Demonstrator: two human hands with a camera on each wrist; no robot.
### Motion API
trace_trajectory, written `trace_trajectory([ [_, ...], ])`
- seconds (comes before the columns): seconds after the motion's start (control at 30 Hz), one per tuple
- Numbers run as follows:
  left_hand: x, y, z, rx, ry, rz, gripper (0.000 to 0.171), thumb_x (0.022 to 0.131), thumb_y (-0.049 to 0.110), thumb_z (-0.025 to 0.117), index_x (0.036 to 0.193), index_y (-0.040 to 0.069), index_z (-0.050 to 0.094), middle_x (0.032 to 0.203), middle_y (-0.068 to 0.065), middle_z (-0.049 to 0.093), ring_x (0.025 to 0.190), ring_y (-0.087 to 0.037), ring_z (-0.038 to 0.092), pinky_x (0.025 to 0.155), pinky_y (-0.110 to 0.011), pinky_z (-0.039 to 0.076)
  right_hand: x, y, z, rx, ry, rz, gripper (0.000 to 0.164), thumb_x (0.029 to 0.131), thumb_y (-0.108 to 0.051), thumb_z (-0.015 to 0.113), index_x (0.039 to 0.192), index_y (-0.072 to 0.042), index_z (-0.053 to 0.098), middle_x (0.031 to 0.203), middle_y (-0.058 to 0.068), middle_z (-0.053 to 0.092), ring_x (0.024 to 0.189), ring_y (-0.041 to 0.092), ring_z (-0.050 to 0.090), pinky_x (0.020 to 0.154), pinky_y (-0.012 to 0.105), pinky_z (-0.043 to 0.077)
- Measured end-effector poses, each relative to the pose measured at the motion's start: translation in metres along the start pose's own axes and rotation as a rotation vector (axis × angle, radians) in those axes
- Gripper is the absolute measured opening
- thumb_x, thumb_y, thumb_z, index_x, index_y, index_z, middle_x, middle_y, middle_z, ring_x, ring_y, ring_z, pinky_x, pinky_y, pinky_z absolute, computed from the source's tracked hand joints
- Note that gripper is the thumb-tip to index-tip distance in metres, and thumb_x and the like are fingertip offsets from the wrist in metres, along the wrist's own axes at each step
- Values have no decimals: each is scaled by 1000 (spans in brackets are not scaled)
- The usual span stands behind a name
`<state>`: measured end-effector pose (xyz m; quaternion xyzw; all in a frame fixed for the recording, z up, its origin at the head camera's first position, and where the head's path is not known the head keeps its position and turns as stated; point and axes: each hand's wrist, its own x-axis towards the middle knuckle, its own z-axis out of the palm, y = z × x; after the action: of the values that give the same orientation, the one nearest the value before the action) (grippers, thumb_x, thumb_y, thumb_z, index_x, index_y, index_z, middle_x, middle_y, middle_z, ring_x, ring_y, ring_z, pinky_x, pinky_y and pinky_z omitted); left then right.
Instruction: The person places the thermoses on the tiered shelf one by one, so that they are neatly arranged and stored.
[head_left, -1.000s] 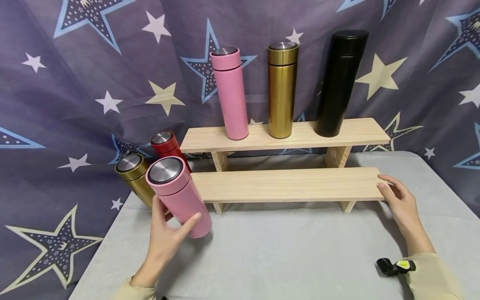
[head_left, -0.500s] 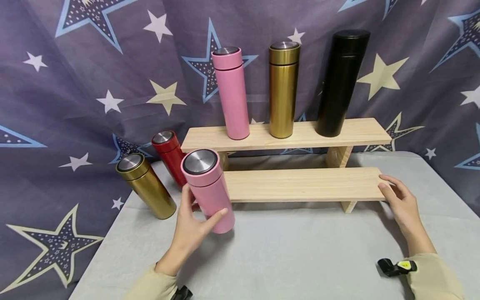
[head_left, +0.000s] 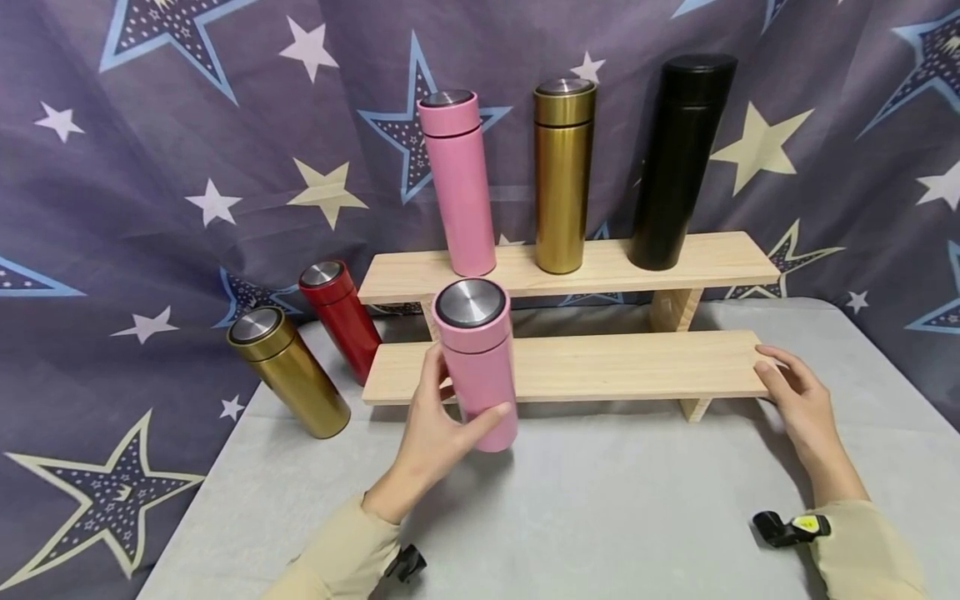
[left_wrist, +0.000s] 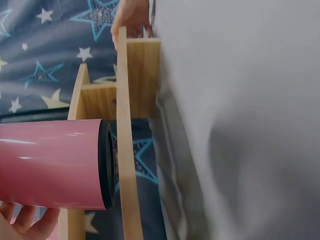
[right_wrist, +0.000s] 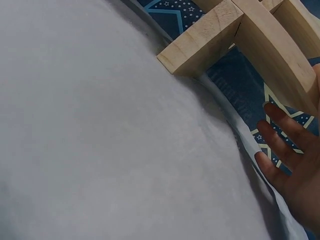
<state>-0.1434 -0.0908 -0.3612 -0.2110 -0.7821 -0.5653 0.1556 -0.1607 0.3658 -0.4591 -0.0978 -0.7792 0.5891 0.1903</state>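
Observation:
My left hand grips a pink thermos flask with a steel-topped lid, fingers behind it and thumb across its front. The flask is upright in front of the lower board of a two-tier wooden shelf. Seen from the left wrist, the flask's dark-rimmed base overlaps the shelf board. My right hand holds the right end of that lower board between thumb and index finger. In the right wrist view, the other fingers of this hand spread loosely below the board end.
On the upper board stand a tall pink flask, a gold flask and a black flask. A shorter gold flask and a red flask stand left of the shelf on the grey cloth. A star-patterned curtain hangs behind.
My left hand has carried the pink flask rightward and slightly back, from beside the short gold and red flasks to before the lower board. The right hand has stayed at the board's end.

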Motion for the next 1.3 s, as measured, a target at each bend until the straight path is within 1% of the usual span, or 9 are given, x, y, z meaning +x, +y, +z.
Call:
trace_trajectory([
  [0.17,10,7,16,-25,-37,26,82,76,20,86,143,21,39,127,0,54,111,-19,54,87,-48,49,1,-1,2,22,0,-3,37,99,-28,62,136,-27,61,105,-26,55,94,-6,53,76,6,43],
  [0.23,14,10,23,-38,-52,38,81,76,21,86,143,21,40,127,0,55,111,-19,54,87,-47,49,1,0,2,55,-3,-1,37,99,-27,63,135,-26,62,106,-24,56,94,-5,54,76,6,44],
  [0.4,20,16,37,-54,-84,43,83,75,22,87,143,21,40,127,1,54,112,-18,54,89,-45,49,1,0,2,95,-10,-2,36,98,-25,63,134,-24,63,108,-21,56,94,-5,55,75,6,45],
  [0.47,22,17,42,-55,-94,38,83,75,23,87,143,21,40,127,1,55,112,-18,54,89,-44,50,1,0,2,67,-9,-5,36,99,-27,62,135,-25,62,109,-21,55,94,-5,54,76,6,45],
  [0.6,24,18,51,-65,-108,27,84,76,23,87,144,21,39,127,0,55,113,-21,54,89,-43,50,2,0,2,59,-9,-4,36,99,-27,62,135,-25,61,110,-20,54,94,-5,54,75,6,45],
  [0.8,26,18,60,-75,-115,16,83,76,24,86,144,22,39,126,0,55,112,-18,54,89,-41,50,1,1,2,91,-11,-4,36,98,-25,63,135,-24,62,111,-18,54,95,-4,54,75,6,46],
  [1.03,31,17,66,-76,-100,31,85,75,22,87,145,21,39,128,1,54,112,-19,54,89,-39,50,1,2,2,71,-10,-2,37,98,-26,63,135,-25,61,115,-16,54,96,-5,53,76,6,45],
  [1.13,33,17,70,-73,-96,32,86,75,22,88,145,21,38,128,1,55,112,-18,54,89,-38,51,2,2,2,91,-10,-4,36,98,-25,64,134,-25,62,112,-18,55,95,-5,54,75,6,46],
  [1.3,37,18,76,-66,-93,28,86,75,22,88,145,21,38,127,0,55,111,-16,54,89,-37,50,2,3,2,167,-13,-16,33,97,-21,65,130,-23,65,106,-20,57,93,-4,56,73,6,46],
])
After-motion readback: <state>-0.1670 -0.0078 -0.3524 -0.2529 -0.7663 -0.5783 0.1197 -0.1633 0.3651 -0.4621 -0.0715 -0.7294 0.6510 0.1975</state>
